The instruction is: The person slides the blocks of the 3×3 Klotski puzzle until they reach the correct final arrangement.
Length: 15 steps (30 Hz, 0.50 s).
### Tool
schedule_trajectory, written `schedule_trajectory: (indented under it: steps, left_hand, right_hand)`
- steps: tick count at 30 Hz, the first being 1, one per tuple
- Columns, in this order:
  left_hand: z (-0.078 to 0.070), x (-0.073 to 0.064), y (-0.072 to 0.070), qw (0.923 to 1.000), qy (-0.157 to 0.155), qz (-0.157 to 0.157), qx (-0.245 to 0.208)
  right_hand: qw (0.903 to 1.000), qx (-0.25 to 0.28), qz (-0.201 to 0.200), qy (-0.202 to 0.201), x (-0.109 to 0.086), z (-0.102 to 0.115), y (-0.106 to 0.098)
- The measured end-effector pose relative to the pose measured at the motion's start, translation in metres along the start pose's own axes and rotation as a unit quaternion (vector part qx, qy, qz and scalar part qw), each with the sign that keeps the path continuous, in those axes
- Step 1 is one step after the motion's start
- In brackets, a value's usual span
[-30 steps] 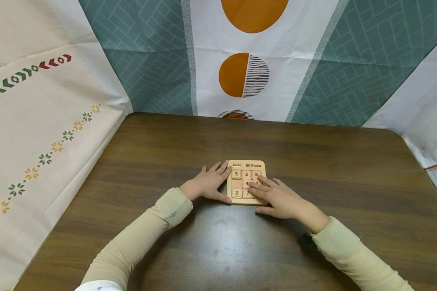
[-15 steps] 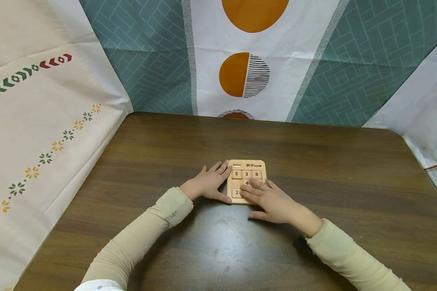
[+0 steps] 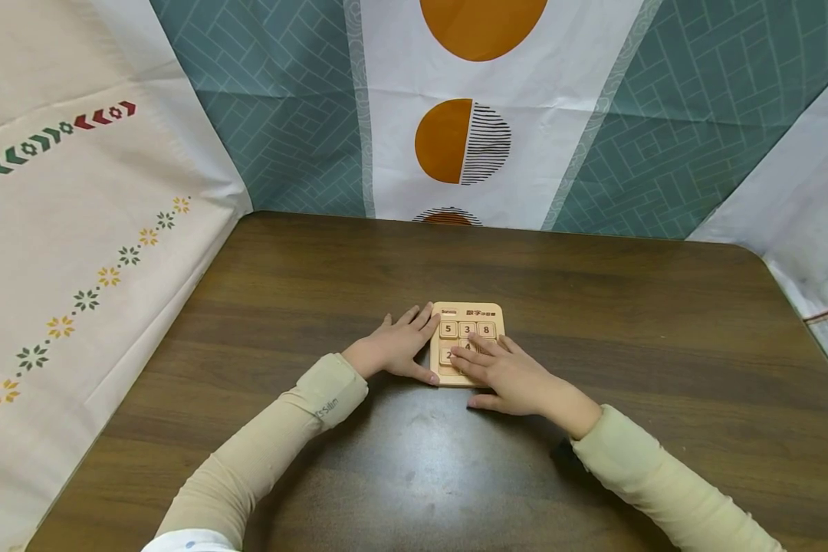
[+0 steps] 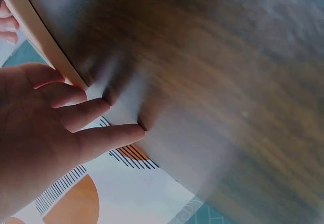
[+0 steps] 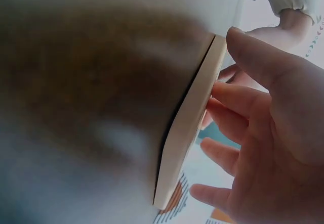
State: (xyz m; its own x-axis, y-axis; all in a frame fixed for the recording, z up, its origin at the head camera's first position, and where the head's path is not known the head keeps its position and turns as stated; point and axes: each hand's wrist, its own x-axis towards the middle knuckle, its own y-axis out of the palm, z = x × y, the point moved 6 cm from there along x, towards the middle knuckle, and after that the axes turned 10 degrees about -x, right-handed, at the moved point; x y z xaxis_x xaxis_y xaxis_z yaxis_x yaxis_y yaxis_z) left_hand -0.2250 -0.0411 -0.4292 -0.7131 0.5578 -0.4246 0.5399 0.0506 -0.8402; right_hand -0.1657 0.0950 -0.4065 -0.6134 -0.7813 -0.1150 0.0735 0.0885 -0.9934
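A wooden number slide puzzle [image 3: 434, 337] lies flat on the table, its tiles marked with printed digits. Along its left side rests my left hand [image 3: 398, 347], fingers spread, with the thumb at the near left corner. My right hand [image 3: 520, 377] reaches over the lower right part, and its straight fingertips touch the tiles. The 2 tile [image 3: 445, 356] sits between the middle and bottom rows at the left, right by those fingertips. Tiles 5 [image 3: 448, 330], 3 [image 3: 466, 329] and 8 [image 3: 486, 330] form the top row. Other tiles are partly hidden under my right hand.
The brown wooden table [image 3: 317, 268] extends around the puzzle on all sides. A patterned curtain [image 3: 303, 115] hangs behind its far edge, and a pale embroidered cloth [image 3: 76, 230] hangs along the left.
My right hand has shifted left across the tiles. In the last half second the 2 tile has slid up from the bottom row. My left hand has stayed in place.
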Motion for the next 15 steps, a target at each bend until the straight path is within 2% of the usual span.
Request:
schedule_trajectory:
  steps: [4,15]
  left_hand:
    - [-0.0011,-0.0013,-0.0009,1.0,0.001,0.0,-0.004]
    - [-0.0013,-0.0022,-0.0009,1.0,0.002,0.0,-0.006]
  right_hand:
    - [0.9998,-0.004,0.015,0.008,0.0029,-0.0027,0.0002]
    - [0.9992,0.002,0.025,0.03,0.0095,-0.0076,-0.0049]
